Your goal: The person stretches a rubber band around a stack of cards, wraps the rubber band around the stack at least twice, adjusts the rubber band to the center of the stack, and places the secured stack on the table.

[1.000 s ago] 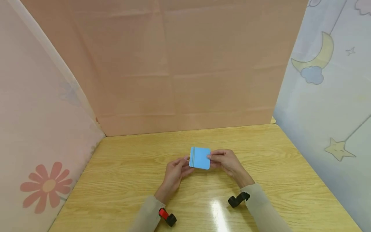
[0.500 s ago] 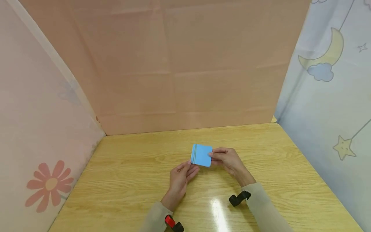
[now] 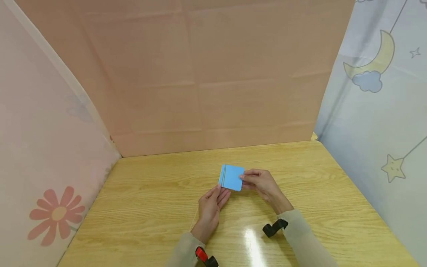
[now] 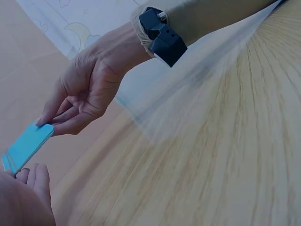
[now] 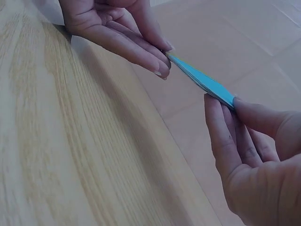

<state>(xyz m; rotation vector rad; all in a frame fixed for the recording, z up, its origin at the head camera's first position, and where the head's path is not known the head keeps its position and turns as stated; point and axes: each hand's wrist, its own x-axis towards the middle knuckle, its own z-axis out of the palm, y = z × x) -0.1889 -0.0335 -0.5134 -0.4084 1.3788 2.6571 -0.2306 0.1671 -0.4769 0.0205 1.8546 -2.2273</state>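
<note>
Blue card stack (image 3: 233, 178), near-square with no clear long axis, is held above the counter (image 3: 150, 207) between left hand (image 3: 210, 208), pinching its near-left corner, and right hand (image 3: 264, 185), pinching its right edge, thin band (image 3: 224, 175) lying closer to the left.

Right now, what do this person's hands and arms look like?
The left hand and right hand are bare, with pale beige fabric sleeves ending near the wrists. A small black device sits at each wrist; the left one has a red section.
</note>
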